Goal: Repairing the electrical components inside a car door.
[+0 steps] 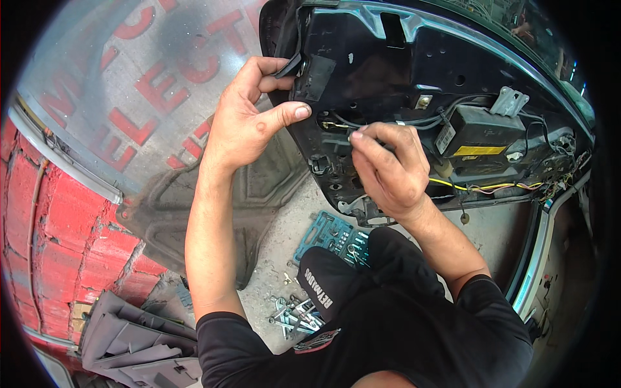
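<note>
My left hand [249, 119] touches a dark flap [289, 66] on the left edge of the car door [388, 84], thumb apart. The fingers of my right hand [394, 168] are together near the door's hole — whether they clamp something small, I cannot tell. To the right, cables [475, 100] and a black box [491, 128], yellow-labelled, crowd the door. Nearer lie an opened tool case [320, 233] and wrenches [297, 317]. Far left — large red painted letters [165, 90], readable.

A red-lettered grey surface [129, 71] spans ten o'clock, a red brick wall [74, 220] nine, folded grey panels [132, 336] eight.
</note>
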A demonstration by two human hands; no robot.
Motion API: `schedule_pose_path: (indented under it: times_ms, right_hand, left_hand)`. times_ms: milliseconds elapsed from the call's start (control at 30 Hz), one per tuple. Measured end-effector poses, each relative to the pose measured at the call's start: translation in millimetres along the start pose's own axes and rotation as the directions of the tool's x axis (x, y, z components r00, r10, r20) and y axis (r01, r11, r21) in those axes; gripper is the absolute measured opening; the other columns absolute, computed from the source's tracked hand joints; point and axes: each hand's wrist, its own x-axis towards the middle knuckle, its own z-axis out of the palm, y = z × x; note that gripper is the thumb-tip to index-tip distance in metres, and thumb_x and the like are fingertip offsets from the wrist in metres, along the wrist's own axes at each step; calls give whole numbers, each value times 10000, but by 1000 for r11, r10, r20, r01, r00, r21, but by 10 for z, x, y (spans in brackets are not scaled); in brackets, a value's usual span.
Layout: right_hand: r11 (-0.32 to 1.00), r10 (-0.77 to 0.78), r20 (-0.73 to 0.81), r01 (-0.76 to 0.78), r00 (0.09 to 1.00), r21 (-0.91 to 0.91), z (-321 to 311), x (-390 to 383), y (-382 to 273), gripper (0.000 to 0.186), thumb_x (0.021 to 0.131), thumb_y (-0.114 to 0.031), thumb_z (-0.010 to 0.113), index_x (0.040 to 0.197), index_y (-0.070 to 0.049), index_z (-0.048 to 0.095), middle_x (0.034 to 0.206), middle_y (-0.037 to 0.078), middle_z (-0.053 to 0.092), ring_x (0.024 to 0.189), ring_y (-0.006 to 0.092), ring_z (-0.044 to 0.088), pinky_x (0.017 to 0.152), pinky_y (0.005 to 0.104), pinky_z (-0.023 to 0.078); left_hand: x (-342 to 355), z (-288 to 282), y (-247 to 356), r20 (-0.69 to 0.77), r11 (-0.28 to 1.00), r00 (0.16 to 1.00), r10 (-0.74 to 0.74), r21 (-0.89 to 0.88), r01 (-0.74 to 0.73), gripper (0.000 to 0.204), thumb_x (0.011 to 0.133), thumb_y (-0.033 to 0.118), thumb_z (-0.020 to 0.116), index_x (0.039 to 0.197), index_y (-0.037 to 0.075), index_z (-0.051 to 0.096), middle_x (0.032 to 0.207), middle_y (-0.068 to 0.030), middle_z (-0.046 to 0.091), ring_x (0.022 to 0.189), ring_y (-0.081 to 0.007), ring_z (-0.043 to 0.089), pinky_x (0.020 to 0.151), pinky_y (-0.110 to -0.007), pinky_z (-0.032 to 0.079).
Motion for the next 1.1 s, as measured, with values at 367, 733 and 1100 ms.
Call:
schedule_pose_path:
  times_ms: [367, 733, 1100]
  right_hand:
    - [971, 211, 130, -193, 969, -139, -30, 137, -173, 340, 812, 11, 822, 1145, -8, 753, 976, 58, 702, 855, 231, 678, 780, 392, 476]
    - [937, 294, 193, -244, 936, -249, -54, 245, -238, 274, 823, -32, 829, 1092, -19, 776, 911, 29, 690, 802, 211, 651, 803, 386, 425]
    - [937, 261, 75, -233, 963, -260, 80, 158, -217, 242, 821, -56, 843, 1055, -54, 781, 898, 3, 683, 751, 187, 613, 788, 387, 375]
  left_hand:
    - [0, -15, -3, 3, 999, 999, -40, -16, 40, 741, 802, 271, 970, 1380, -3, 597, 1175, -165, 794, 1143, -178, 695, 964, -343, 573]
    - [3, -22, -48, -8, 1000, 1000, -8, 13, 8, 792, 778, 313, 982, 1393, -3, 596, 1201, -181, 784, 1199, -203, 675, 1028, -369, 542]
    - [2, -18, -59, -1, 999, 1000, 23, 44, -23, 715, 811, 237, 950, 1374, -6, 582, 1199, -161, 771, 1151, -186, 688, 983, -348, 555]
